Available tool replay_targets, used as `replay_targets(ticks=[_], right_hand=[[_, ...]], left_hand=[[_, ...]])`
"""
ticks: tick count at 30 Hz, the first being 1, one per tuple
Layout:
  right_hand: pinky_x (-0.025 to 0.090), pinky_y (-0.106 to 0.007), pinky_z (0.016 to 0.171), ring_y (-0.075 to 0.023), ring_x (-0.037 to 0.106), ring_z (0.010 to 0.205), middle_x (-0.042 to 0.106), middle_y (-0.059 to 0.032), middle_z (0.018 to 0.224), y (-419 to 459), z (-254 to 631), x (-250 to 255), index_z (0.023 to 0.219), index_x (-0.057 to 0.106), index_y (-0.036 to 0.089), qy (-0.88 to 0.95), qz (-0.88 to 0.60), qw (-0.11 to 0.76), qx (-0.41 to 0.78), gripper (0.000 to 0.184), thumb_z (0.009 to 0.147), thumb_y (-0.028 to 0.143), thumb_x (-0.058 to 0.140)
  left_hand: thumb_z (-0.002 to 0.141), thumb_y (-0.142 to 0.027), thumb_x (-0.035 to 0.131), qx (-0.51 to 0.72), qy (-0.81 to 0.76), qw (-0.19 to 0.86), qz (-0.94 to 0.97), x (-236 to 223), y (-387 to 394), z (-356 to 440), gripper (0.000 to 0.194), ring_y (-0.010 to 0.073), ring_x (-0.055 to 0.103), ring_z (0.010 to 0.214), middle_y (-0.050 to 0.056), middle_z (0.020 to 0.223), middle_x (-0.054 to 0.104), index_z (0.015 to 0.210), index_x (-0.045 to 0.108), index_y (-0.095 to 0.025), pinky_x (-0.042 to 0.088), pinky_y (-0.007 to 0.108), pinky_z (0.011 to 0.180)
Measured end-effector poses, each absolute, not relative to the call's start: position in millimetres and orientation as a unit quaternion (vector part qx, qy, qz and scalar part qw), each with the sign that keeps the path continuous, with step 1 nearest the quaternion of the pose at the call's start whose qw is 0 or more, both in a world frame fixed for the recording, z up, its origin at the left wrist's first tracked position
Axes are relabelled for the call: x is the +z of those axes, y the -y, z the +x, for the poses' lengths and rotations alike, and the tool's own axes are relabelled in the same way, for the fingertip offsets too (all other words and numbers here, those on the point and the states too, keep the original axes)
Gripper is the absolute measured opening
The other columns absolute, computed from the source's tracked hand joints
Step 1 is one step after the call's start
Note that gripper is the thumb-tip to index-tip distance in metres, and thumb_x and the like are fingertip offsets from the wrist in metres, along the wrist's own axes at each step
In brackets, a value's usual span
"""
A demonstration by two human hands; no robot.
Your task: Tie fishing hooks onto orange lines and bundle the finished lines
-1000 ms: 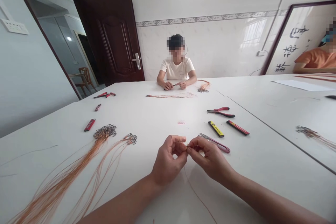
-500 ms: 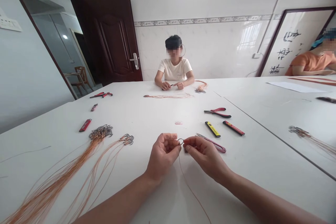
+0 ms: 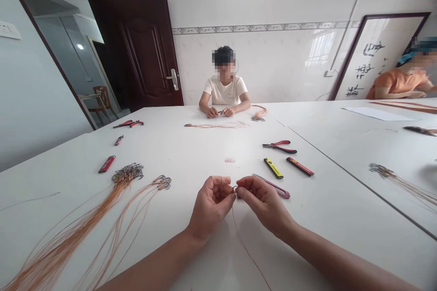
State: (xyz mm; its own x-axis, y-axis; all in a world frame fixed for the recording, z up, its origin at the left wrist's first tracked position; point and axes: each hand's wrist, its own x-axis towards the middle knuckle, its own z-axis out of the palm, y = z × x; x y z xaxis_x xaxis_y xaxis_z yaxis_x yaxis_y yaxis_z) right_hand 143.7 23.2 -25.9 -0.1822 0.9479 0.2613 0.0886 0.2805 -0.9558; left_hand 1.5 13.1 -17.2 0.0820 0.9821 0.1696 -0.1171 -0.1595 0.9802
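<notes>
A dark fishing hook is pinched between my two hands, mostly covered by the fingertips. My left hand is closed on it with thumb and fingers. From the other side my right hand pinches it too, its fingertips touching or nearly touching the left ones. A thin orange fishing line hangs from the left fingertips and runs down toward the table's near edge. Pink-handled scissors or snips lie just behind my right hand, partly covered by it.
Left lie a large bundle of hooks on orange lines, a smaller bundle and a red lighter. Beyond my right hand are a yellow lighter, a red lighter and pliers. A person sits opposite.
My right fingertips have closed in toward the left ones, and less of the hook's bend shows. The whole view has shifted slightly, so things on the table appear further left.
</notes>
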Motion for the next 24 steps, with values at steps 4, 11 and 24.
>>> replay_targets(ticks=[4,11,24], right_hand=[[0.043,-0.026,0.064,-0.0137,0.053,0.072,0.060,-0.0026,0.077,-24.2,142.9,-25.7,0.082,0.057,0.018,0.652,-0.420,0.467,0.424,0.019,0.079,0.035,0.049],[0.039,-0.023,0.055,-0.0112,0.049,0.062,0.055,0.0004,0.067,-25.2,144.4,-20.5,0.074,0.053,0.017,0.675,-0.440,0.448,0.387,0.015,0.080,0.028,0.044],[0.036,-0.019,0.050,-0.0089,0.048,0.058,0.056,0.0014,0.064,-26.0,143.2,-20.7,0.075,0.057,0.017,0.722,-0.434,0.421,0.336,0.011,0.077,0.021,0.047]], left_hand=[[0.070,-0.021,0.062,0.524,-0.406,0.514,0.543,-19.1,-13.3,0.8,0.024,0.0106,0.053,0.072,0.000,0.076,0.054,0.091,0.051,-0.019,0.043,0.023,0.066],[0.077,-0.022,0.054,0.512,-0.420,0.452,0.598,-21.6,-12.2,-0.6,0.019,0.0132,0.053,0.083,0.002,0.090,0.054,0.095,0.050,-0.022,0.043,0.027,0.075],[0.075,-0.027,0.056,0.503,-0.446,0.422,0.608,-20.6,-17.5,-4.1,0.022,0.0122,0.054,0.079,0.000,0.081,0.055,0.096,0.050,-0.021,0.044,0.027,0.075]])
